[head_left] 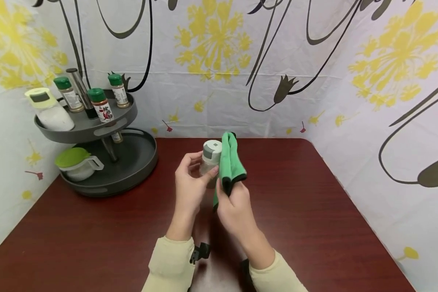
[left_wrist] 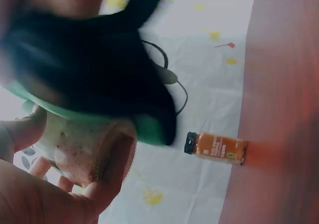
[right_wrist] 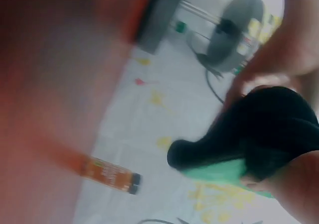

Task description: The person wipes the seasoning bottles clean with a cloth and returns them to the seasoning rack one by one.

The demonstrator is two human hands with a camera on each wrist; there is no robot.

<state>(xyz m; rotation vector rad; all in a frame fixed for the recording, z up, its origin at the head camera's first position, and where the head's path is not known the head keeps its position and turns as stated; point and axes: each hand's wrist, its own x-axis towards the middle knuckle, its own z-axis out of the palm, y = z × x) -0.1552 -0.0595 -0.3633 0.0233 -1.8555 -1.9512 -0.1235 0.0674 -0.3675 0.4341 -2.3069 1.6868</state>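
Above the middle of the table, my left hand (head_left: 190, 184) grips a clear seasoning jar (head_left: 211, 152) with a white and grey lid. Specks of its contents cling to the jar wall (left_wrist: 75, 154) in the left wrist view. My right hand (head_left: 237, 209) holds a folded green cloth (head_left: 231, 158) with black edging against the jar's right side. The cloth's dark face (right_wrist: 269, 129) fills much of the right wrist view and covers part of the jar. A small orange-labelled bottle (left_wrist: 219, 148) with a black cap stands on the table beyond the hands, hidden in the head view.
A two-tier grey turntable rack (head_left: 153, 156) stands at the back left. On its upper tier are green-capped spice bottles (head_left: 103, 106), a steel cylinder (head_left: 78, 87) and a pale-lidded container (head_left: 51, 111). A green-lidded pot (head_left: 78, 166) sits below. Patterned cloth walls (head_left: 219, 109) border the table (head_left: 306, 211).
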